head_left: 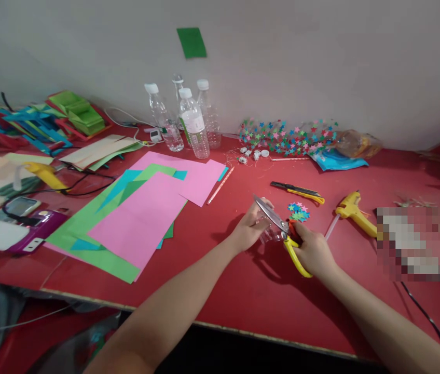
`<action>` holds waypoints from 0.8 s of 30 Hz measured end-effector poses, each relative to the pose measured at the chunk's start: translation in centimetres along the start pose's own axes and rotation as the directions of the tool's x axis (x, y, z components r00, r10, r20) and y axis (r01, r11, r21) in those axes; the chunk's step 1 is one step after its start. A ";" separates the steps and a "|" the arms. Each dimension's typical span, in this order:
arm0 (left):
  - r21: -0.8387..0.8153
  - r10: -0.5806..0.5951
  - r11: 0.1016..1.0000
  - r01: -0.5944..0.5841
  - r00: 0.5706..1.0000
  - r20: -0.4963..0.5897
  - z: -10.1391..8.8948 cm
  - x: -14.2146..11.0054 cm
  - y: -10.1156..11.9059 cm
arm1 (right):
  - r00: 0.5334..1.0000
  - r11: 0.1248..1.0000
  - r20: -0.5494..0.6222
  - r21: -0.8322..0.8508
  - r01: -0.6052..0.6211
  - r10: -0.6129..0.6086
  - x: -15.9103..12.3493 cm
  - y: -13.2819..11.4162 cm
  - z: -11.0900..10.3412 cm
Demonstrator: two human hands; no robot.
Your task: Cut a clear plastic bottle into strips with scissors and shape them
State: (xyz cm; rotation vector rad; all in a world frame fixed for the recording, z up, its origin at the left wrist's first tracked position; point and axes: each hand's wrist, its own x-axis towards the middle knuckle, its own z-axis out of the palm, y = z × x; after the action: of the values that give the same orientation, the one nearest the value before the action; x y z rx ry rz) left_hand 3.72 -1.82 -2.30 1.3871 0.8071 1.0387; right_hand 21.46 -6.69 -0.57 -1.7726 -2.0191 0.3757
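The right hand (pixel 315 250) is closed around the yellow-handled scissors (pixel 283 225); the left hand (pixel 248 229) pinches a clear plastic piece (pixel 269 236) over the desk (pixel 237 301), between front and rear edges. Plastic slippage could let the adjacent blades nick the left hand.

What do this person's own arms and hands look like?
The left hand and right hand are both ungloved. The left forearm and right forearm are bare as far as the picture shows: no sleeve, watch, bracelet or marking in sight. Some fingers are hidden, so I can't rule out rings.
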 end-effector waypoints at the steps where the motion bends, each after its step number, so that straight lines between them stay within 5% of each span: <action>1: 0.019 0.007 1.000 -0.007 1.000 -0.008 -0.1 0.1 0.0 | 1.000 1.000 0.003 0.010 -0.007 0.007 0.1 -0.1 0.0; 7: 0.080 0.042 0.996 -0.042 0.999 -0.001 -0.3 0.3 0.1 | 0.998 0.998 -0.018 0.035 -0.059 0.059 0.5 -0.2 0.1; 15: 0.113 0.132 0.985 -0.129 0.991 -0.018 -0.2 0.6 -0.2 | 0.999 0.985 -0.019 -0.165 -0.039 0.036 1.2 -0.3 -1.0; 24: -0.011 0.114 0.993 -0.114 0.994 -0.001 -0.2 1.0 -0.6 | 0.988 0.987 -0.084 0.109 -0.122 0.131 -0.1 -1.9 -1.3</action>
State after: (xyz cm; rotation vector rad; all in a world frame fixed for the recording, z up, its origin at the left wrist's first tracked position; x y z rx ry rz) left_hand 3.95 -0.76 -2.77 1.4368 0.7283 1.1295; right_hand 20.43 -7.18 1.49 -1.8253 -1.7980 0.4231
